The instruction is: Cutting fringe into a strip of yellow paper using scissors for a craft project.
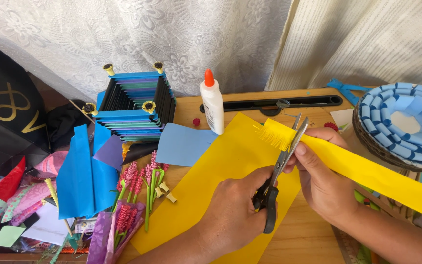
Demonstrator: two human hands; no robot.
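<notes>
The left hand point(233, 210) gripped black-handled steel scissors point(280, 168), blades open at a fringed yellow paper strip point(367, 171) pinched by the right hand point(326, 178).

Light: bright daylight through the lace curtain point(137, 34) ahead of me.
Shadows: soft under my fingers point(318, 171).
Focus: sharp, edges slightly bowed.

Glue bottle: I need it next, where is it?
The glue bottle stands upright at the back of the table, centre of the head view, between the blue paper box and the yellow sheet.
</notes>
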